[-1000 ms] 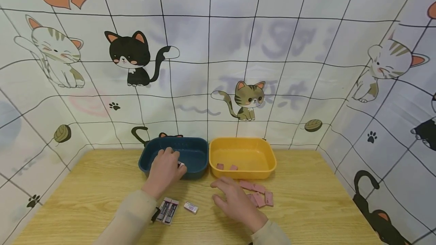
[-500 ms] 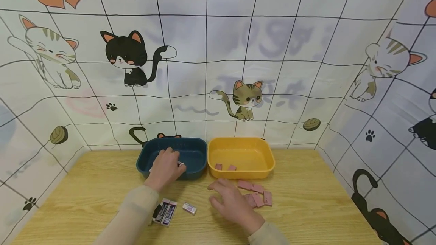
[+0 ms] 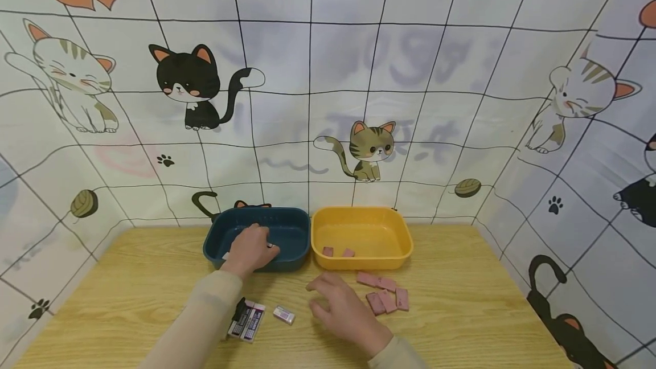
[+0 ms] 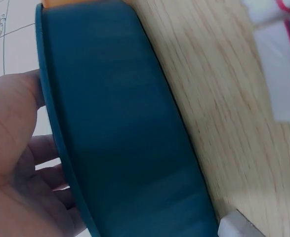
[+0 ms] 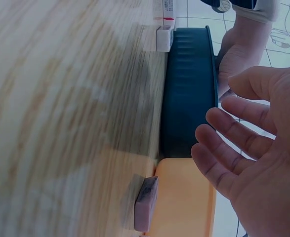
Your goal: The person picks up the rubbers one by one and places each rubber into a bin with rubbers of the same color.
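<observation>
My left hand [image 3: 251, 250] reaches over the near rim into the dark blue basin [image 3: 292, 232]. In the left wrist view, its fingertips are hidden behind the rim. Bits of white things [image 3: 225, 255] show beside it inside the basin; I cannot tell whether the fingers hold one. My right hand [image 3: 344, 312] hovers over the table with fingers spread and loosely bent, holding nothing. Between the hands lie a small white eraser [image 3: 284, 315] and two longer erasers in dark printed sleeves [image 3: 247, 321]. Several flat pink blocks [image 3: 388, 300] lie just right of the right hand.
A yellow basin [image 3: 361, 263] stands against the blue one's right side, with two pink blocks [image 3: 328, 251] inside. Both basins stand at the back of the wooden table [image 3: 461, 312], before a cat-patterned cloth wall [image 3: 287, 101].
My right hand has drifted slightly left, away from the pink blocks. The left hand stays in the blue basin, and the whole view has shifted a little.
</observation>
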`<move>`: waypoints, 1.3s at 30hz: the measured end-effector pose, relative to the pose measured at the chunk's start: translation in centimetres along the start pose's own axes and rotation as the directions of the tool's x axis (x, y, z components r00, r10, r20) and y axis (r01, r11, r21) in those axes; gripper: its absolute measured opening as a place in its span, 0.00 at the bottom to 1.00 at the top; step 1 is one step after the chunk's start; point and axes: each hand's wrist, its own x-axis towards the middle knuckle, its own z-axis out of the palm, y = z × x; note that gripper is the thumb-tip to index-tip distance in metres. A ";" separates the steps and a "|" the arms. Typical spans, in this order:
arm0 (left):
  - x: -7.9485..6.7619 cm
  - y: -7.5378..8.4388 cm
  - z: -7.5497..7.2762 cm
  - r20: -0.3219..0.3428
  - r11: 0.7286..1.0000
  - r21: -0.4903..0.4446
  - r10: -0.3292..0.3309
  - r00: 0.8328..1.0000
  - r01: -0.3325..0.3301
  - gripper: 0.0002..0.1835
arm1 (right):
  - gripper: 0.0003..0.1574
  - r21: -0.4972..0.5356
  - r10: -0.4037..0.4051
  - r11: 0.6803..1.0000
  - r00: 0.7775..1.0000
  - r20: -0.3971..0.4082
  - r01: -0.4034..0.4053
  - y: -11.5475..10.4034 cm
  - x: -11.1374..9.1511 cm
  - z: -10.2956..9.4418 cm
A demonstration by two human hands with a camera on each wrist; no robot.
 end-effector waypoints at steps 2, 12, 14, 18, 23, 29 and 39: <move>0.2 0.0 0.1 0.033 1.000 -0.012 -0.024 0.999 0.024 0.17 | 0.13 -0.005 -0.003 1.000 1.000 -0.002 0.003 0.0 0.0 0.1; 0.9 -0.4 0.3 0.131 0.998 -0.027 -0.060 0.990 0.064 0.20 | 0.13 -0.006 0.002 1.000 1.000 0.013 -0.002 0.1 -0.1 0.1; 0.8 -0.5 0.2 0.132 0.997 -0.030 -0.062 0.989 0.066 0.20 | 0.12 -0.009 -0.003 1.000 1.000 0.009 0.003 0.1 0.0 0.2; 0.2 -0.6 -0.4 0.124 0.997 -0.053 -0.050 0.991 0.056 0.19 | 0.12 -0.013 -0.015 1.000 1.000 0.002 0.015 0.1 -0.1 0.3; -0.6 -0.6 -1.1 0.099 0.996 -0.085 -0.010 0.995 0.018 0.18 | 0.12 -0.024 -0.018 1.000 1.000 -0.009 0.018 0.2 -0.1 0.3; -1.4 -0.3 -1.7 0.051 0.995 -0.101 0.025 0.998 -0.020 0.17 | 0.13 -0.018 0.002 1.000 1.000 -0.013 -0.003 0.3 -0.2 -0.1; -3.5 0.7 -1.9 -0.073 0.989 -0.079 0.120 0.990 -0.126 0.15 | 0.14 -0.015 0.051 0.999 0.998 -0.019 -0.052 0.8 -0.3 -0.8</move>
